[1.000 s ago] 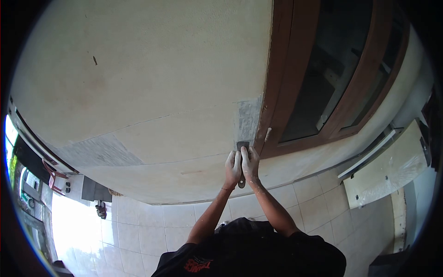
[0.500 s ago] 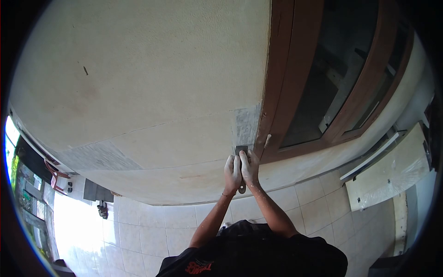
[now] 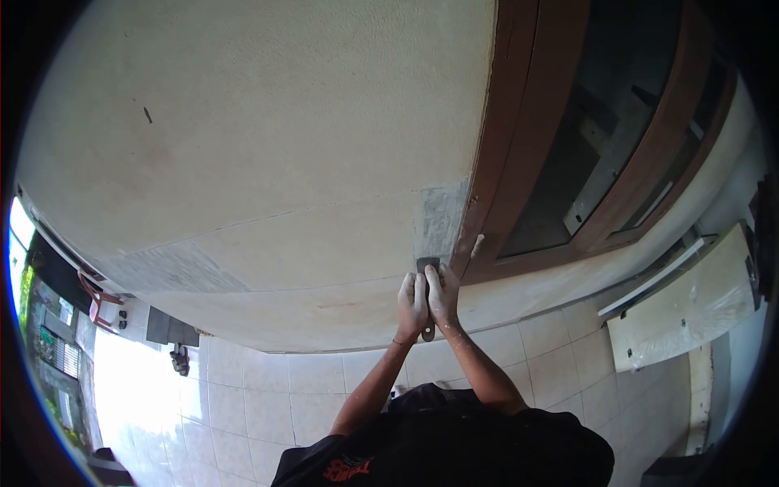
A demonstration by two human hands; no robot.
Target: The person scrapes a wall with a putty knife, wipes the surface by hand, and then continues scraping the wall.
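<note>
Both hands, whitened with dust, are wrapped round one dark flat-bladed scraper (image 3: 428, 331). My left hand (image 3: 412, 302) closes on its left side and my right hand (image 3: 443, 294) on its right. The blade shows above my fingers, at the lower end of a grey patch (image 3: 441, 219) on the cream wall (image 3: 324, 105). The handle's end, with a hole in it, sticks out below between my wrists. Whether the blade touches the wall I cannot tell.
A brown wooden frame (image 3: 495, 195) with glass panes borders the patch. Another grey patch (image 3: 178, 268) lies left on the wall. A plastic-wrapped panel (image 3: 682, 308) leans at right. Sandals (image 3: 180, 359), a mat (image 3: 170, 329) and a red chair (image 3: 99, 304) are at left.
The wall and brown frame have shifted slightly right in view. Both hands keep their grip on the scraper, which sits almost where it was.
</note>
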